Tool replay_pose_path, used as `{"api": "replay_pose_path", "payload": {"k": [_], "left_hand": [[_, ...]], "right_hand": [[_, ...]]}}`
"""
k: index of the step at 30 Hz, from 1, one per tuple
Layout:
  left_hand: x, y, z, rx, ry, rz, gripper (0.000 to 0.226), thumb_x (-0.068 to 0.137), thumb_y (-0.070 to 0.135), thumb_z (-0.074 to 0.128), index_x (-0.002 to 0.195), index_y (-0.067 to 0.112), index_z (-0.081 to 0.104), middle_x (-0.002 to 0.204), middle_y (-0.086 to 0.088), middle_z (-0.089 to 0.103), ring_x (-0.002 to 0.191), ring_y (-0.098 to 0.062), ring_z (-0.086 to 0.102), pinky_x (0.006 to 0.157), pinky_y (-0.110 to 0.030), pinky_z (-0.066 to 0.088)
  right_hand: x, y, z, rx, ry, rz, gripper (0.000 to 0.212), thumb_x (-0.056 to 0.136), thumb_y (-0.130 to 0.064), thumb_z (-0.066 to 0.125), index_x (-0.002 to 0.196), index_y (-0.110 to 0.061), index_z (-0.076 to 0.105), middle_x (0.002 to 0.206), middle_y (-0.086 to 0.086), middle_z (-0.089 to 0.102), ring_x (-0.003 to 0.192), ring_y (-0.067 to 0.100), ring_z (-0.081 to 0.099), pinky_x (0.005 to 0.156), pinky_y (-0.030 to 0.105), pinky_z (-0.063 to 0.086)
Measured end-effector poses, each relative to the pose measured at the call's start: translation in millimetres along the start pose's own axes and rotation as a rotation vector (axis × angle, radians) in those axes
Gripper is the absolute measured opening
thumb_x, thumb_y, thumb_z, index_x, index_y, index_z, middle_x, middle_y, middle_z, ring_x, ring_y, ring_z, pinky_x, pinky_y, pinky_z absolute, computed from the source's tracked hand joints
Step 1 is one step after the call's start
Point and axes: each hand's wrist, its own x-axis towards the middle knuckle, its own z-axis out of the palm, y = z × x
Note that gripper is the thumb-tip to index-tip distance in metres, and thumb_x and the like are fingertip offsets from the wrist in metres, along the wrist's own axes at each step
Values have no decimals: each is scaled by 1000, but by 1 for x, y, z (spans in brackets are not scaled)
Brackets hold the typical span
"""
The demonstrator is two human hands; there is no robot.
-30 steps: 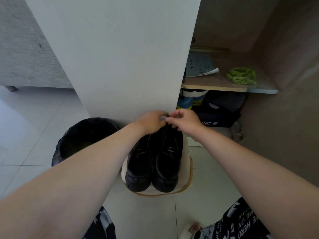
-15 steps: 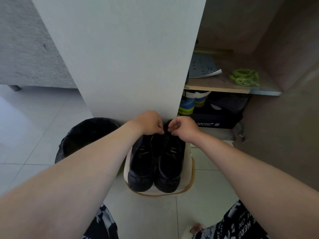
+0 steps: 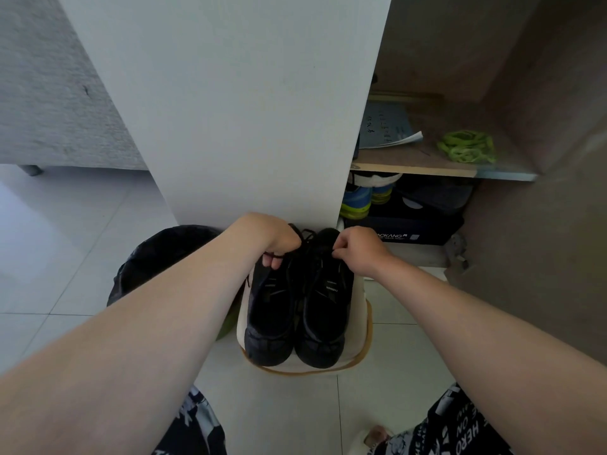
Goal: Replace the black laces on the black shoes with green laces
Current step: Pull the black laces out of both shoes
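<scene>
While left grip (image 3: 279,244) and right grip (image 3: 358,254) pinch the black laces (image 3: 307,238) atop the black shoes (image 3: 295,307) on a near stool (image 3: 359,326), unlacing looks barely begun (green laces (image 3: 466,151) lie on the far right shelf (image 3: 410,168)).

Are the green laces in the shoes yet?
Not yet: the green laces lie bunched on the shelf, apart from the black shoes, which carry black laces.

Black shoes (image 3: 323,310) with black laces (image 3: 303,239). White stool (image 3: 359,311) edged in tan. Bright green laces (image 3: 466,151). Brown shelf (image 3: 420,157). Black bin (image 3: 157,254). Pale grey tiles (image 3: 65,224). Black shorts (image 3: 460,428) patterned with white lettering. Blue and lime sneakers (image 3: 358,198).
</scene>
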Motion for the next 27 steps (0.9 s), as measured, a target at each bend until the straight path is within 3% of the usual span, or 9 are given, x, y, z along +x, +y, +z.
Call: {"api": "replay_pose_path", "payload": {"k": [3, 5, 8, 12, 18, 23, 27], "left_hand": [[6, 7, -7, 310, 463, -15, 38, 101, 41, 42, 108, 17, 70, 113, -2, 68, 106, -26, 64, 80, -31, 44], [18, 19, -3, 257, 652, 128, 29, 98, 37, 51, 115, 21, 68, 117, -4, 66, 108, -29, 62, 79, -33, 47], [27, 34, 12, 19, 532, 326, 28, 93, 44, 56, 107, 26, 72, 111, -4, 68, 105, -28, 63, 83, -34, 51], [37, 38, 27, 62, 433, 295, 29, 90, 36, 65, 111, 17, 70, 114, -9, 67, 109, -30, 61, 88, -37, 51], [39, 32, 25, -135, 481, 285, 32, 101, 32, 47, 108, 12, 70, 114, -12, 67, 105, -30, 60, 81, -30, 45], [35, 26, 21, 270, 687, 215, 30, 104, 33, 37, 115, 16, 59, 116, -8, 66, 107, -29, 61, 83, -35, 40], [30, 18, 10, 553, 730, 28, 23, 96, 18, 46, 115, 16, 58, 115, -5, 66, 112, -27, 56, 99, -37, 34]], "right_hand": [[-1, 0, -1, -16, 7, -31, 5, 90, -19, 73, 92, -16, 75, 98, 2, 72, 93, 19, 65, 83, 33, 53], [-3, -2, -2, -17, 18, -51, 5, 89, -20, 73, 92, -18, 76, 97, 1, 73, 94, 19, 67, 84, 35, 54], [-7, -5, -4, -51, 60, -81, 11, 87, -26, 71, 94, -24, 79, 96, -2, 75, 92, 18, 67, 77, 34, 55], [-8, -6, -9, -61, 59, -92, 11, 91, -24, 67, 96, -24, 76, 100, 1, 73, 94, 23, 66, 76, 35, 54], [-6, -3, -7, -47, 45, -71, 16, 97, -25, 62, 108, -16, 70, 110, 7, 69, 102, 25, 63, 80, 34, 51], [-5, 0, -7, 19, -34, 25, 17, 87, -22, 75, 99, -11, 76, 104, 2, 73, 97, 18, 66, 88, 34, 55], [-1, 4, -7, 7, -52, 134, 23, 78, -32, 81, 81, -9, 78, 83, 3, 75, 81, 19, 69, 78, 39, 60]]}}
